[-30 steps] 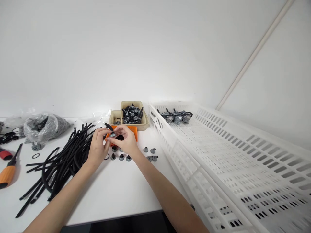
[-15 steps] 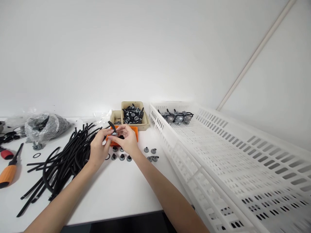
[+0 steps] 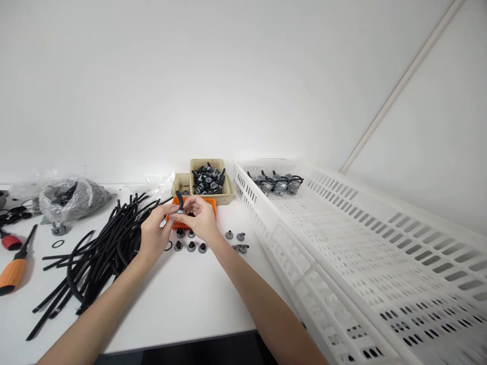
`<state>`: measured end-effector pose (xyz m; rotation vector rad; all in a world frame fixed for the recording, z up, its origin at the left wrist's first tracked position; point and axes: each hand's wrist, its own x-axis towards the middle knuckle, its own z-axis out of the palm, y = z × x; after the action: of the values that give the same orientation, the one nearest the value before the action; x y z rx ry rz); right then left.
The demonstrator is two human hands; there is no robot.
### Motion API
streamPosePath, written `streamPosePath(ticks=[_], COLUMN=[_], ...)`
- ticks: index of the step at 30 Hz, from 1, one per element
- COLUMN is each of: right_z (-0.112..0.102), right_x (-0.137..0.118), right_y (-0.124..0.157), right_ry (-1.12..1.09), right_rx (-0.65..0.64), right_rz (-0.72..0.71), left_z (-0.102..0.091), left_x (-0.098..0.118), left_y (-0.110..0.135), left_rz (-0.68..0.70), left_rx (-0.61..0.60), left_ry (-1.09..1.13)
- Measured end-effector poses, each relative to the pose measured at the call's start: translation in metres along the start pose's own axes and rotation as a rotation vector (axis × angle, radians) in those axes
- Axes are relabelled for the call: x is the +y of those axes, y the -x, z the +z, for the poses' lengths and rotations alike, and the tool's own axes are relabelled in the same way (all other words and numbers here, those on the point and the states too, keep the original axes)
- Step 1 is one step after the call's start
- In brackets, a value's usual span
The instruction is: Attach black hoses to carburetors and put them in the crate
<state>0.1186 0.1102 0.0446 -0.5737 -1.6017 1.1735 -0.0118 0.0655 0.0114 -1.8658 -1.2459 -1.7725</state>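
Observation:
Between the fingertips of my left hand (image 3: 157,230) and my right hand (image 3: 200,219) is a small grey fitting with a short black tube (image 3: 179,199) standing up from it. Both hands are closed on this part, just in front of an orange basket (image 3: 210,207). Fingers hide most of the grey base. Below my hands, several grey fittings with black tops (image 3: 191,247) stand on the white table. To the right of my right wrist lie several plain grey fittings (image 3: 241,236). A pile of black rubber tubes (image 3: 102,253) lies beside my left forearm.
Behind my hands, a beige bin (image 3: 207,163) holds several assembled parts. A long white slotted crate (image 3: 297,253) takes up the right side, with several metal parts (image 3: 279,183) inside. At left are a plastic bag (image 3: 72,197), an orange-handled screwdriver (image 3: 13,274) and a black ring (image 3: 58,244).
The black tube on the held part has turned from leaning left to more upright. Both hands stay in nearly the same place, still gripping it.

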Motion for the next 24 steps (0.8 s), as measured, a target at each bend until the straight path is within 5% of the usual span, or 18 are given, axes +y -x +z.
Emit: streamPosePath(ticks=[24], right_z=[-0.0016], right_x=[-0.0002], right_y=[0.0035], right_ry=[-0.141], right_rx=[-0.070], right_rz=[0.004], left_z=[-0.0003], left_x=[-0.0007], left_y=[-0.0006], left_rz=[0.010], left_rx=[0.065], left_ry=[-0.093])
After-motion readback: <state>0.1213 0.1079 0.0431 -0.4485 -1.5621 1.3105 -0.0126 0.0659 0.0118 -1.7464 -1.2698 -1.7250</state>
